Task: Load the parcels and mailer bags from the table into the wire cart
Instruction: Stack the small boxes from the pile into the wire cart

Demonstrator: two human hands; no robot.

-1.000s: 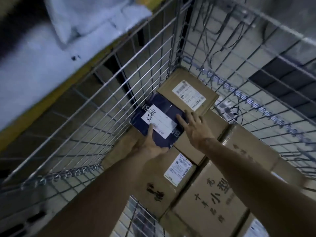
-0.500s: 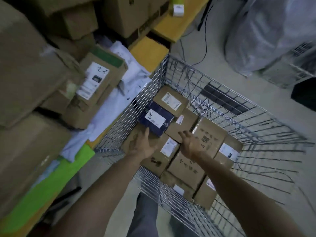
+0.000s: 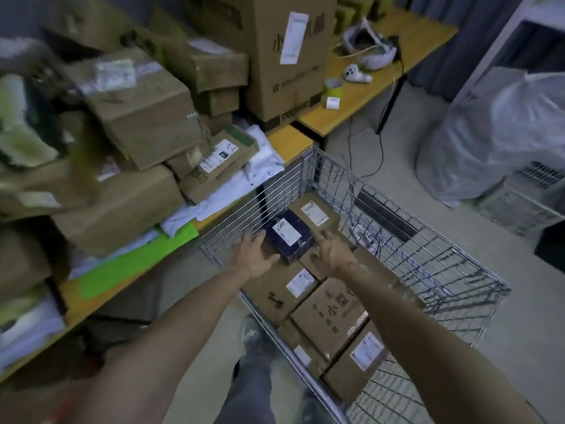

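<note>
Wire cart (image 3: pixel 428 258): silver mesh, open at the top. It stands right beside the table edge, and its floor is packed with parcels.
Dark blue parcel (image 3: pixel 301 244): a small box with a white handwritten label on top. It lies tilted on the brown cartons, in the cart's far-left part by the wire wall.
Brown cartons (image 3: pixel 330 316): plain cardboard, several with white shipping labels and one with black printed characters. They sit side by side across the cart floor.
Left hand (image 3: pixel 253 255): fingers spread, grasping nothing. It hovers just beside the blue parcel's left edge; whether it touches cannot be told.
Right hand (image 3: pixel 331 249): fingers splayed and empty, over the cartons just right of the blue parcel.
Table (image 3: pixel 289 140): yellow top, stacked high with cardboard boxes.
Mailer bags (image 3: pixel 266 162): white and flat. They lie at the table edge nearest the cart, partly under a small carton (image 3: pixel 220 162) marked "2-2".
</note>
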